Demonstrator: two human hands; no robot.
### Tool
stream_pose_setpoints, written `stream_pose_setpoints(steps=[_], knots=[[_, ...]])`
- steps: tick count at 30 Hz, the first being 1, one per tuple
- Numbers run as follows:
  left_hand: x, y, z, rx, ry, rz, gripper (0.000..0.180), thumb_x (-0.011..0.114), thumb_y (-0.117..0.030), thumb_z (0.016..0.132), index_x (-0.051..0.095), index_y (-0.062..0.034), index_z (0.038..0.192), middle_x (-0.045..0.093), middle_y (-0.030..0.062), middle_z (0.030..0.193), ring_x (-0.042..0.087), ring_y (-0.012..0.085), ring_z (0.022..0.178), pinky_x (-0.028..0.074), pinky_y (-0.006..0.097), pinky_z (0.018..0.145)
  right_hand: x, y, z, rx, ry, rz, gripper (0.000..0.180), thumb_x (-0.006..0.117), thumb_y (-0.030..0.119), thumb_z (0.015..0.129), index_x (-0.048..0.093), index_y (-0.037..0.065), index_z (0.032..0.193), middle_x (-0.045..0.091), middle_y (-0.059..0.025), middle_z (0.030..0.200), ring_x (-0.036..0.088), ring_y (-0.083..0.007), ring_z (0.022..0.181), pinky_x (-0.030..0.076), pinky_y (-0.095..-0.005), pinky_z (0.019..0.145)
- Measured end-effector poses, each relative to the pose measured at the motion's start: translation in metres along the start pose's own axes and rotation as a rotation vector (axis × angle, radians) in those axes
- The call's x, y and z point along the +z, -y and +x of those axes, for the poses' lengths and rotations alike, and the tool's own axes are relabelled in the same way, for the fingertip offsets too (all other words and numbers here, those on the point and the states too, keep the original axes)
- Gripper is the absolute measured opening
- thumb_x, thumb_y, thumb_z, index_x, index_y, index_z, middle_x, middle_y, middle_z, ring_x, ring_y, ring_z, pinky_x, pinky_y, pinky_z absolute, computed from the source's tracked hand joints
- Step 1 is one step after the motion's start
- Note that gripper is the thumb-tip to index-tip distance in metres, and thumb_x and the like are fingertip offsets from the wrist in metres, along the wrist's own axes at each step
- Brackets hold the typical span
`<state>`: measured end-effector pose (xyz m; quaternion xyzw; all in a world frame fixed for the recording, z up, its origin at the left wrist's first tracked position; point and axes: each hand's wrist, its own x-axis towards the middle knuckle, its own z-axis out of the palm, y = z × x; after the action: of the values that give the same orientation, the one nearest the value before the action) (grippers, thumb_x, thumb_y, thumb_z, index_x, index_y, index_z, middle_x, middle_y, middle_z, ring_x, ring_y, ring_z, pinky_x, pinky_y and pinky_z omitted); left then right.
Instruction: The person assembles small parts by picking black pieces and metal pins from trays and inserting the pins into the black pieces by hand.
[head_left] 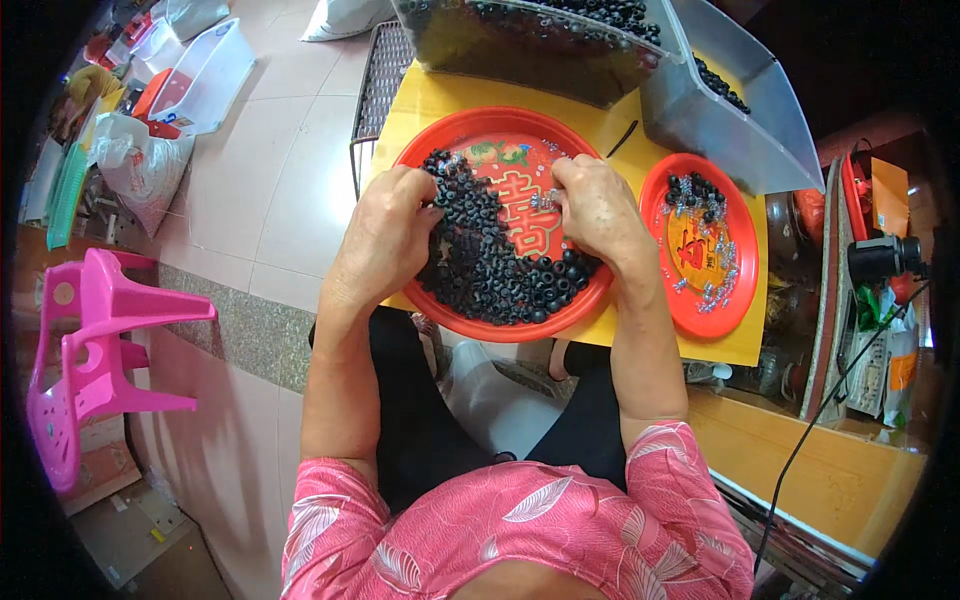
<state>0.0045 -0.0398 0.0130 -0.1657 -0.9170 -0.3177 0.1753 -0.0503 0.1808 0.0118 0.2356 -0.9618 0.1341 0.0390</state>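
While both hands are held over the large red tray [480, 125] in the upper middle of the head view, black ring-like pieces [485, 265] are spread across its left and lower parts, with its printed floor left bare toward the upper right. The left hand [385, 228] is curled at the heap's left edge, thumb and fingers bent toward each other; whether a piece is pinched cannot be told. The right hand [603, 205] is bent over the tray's right side, its fingertips drawn together, with small clear pieces [541, 201] lying just beside them; what is gripped there is hidden. More clear and black pieces are held in the smaller red tray [745, 238] at right, on the yellow worktop [738, 335].

The step in hand is judged to be picking or sorting by hand among the small pieces. For the next move, a fine fingertip pinch and separation of single pieces seem called for, without the heap being scattered.
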Motion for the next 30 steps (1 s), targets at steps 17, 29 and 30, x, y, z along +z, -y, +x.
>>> stream_pose_setpoints(steps=[17,29,30], knots=[[0.034,-0.016,0.038,-0.416,0.025,-1.576,0.017,0.056,0.001,0.080,0.055,0.0034,0.096,0.061,0.0101,0.082,0.060,0.0152,0.071,0.050,0.025,0.063,-0.023,0.011,-0.001,0.222,-0.020,1.252,0.012,0.055,0.002,0.078,0.060,-0.001,0.089,0.059,-0.0017,0.072,0.050,-0.0038,0.062,0.042,-0.0195,0.056],[0.033,-0.017,0.030,-0.531,0.075,-1.695,0.019,0.057,-0.003,0.080,0.056,0.0010,0.099,0.062,0.0116,0.089,0.061,0.0158,0.073,0.050,0.025,0.063,-0.027,0.011,-0.004,0.162,-0.085,1.362,0.014,0.054,0.003,0.080,0.055,-0.003,0.092,0.060,-0.0046,0.082,0.055,-0.0067,0.070,0.046,-0.0189,0.058],[0.033,-0.020,0.030,-0.552,0.117,-1.781,0.020,0.057,-0.002,0.080,0.056,0.0009,0.100,0.061,0.0124,0.090,0.061,0.0165,0.074,0.050,0.025,0.064,-0.027,0.010,-0.005,0.153,-0.050,1.415,0.014,0.055,0.003,0.080,0.055,-0.003,0.092,0.059,-0.0047,0.082,0.056,-0.0069,0.070,0.047,-0.0188,0.059]])
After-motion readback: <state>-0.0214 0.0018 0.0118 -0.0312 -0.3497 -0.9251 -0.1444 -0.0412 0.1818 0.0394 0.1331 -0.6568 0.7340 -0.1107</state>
